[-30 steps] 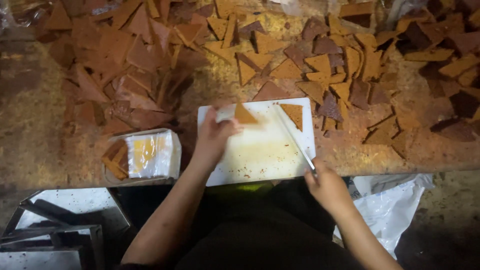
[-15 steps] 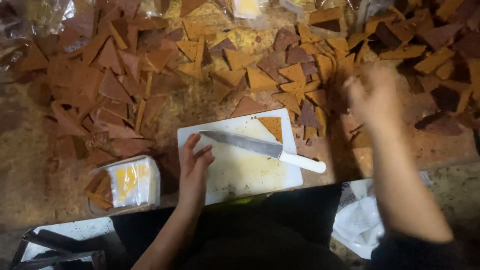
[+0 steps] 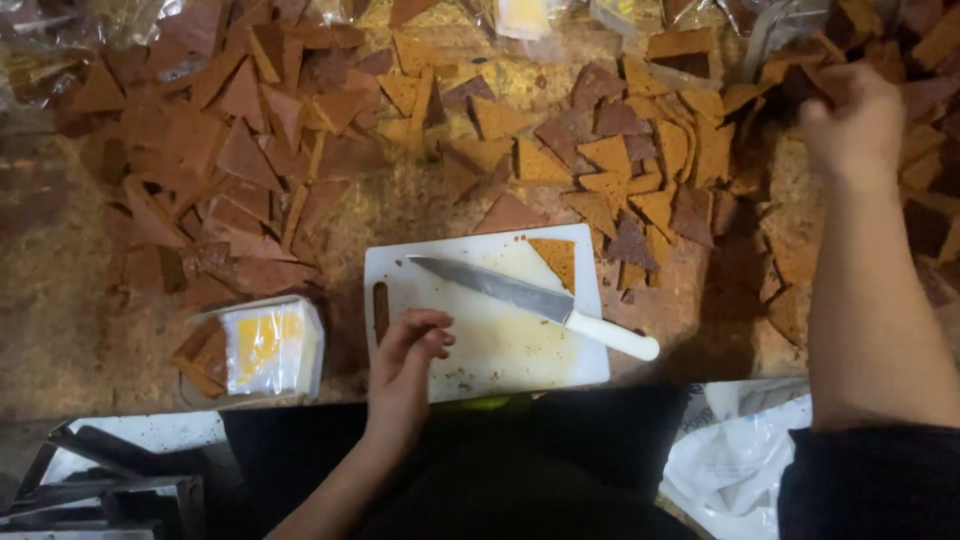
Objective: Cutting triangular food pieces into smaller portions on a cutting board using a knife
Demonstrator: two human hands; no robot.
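The left hand (image 3: 405, 362) rests on the cutting board (image 3: 500, 350), fingers loosely curled and empty. The right hand (image 3: 853, 125), at two o'clock from the knife (image 3: 535, 301), closes its fingers among brown triangles (image 3: 640, 170); what it grips I cannot tell.

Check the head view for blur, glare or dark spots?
Head view: right hand slightly motion-soft over the triangular pieces; left hand, knife and cutting board sharp; mild sheen on the blade; warm, dim light, corners and lap in deep shadow.

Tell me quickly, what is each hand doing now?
Left hand: fingers curled, empty, resting on the white cutting board.
Right hand: reaching into the brown triangular pieces; grip cannot be told.
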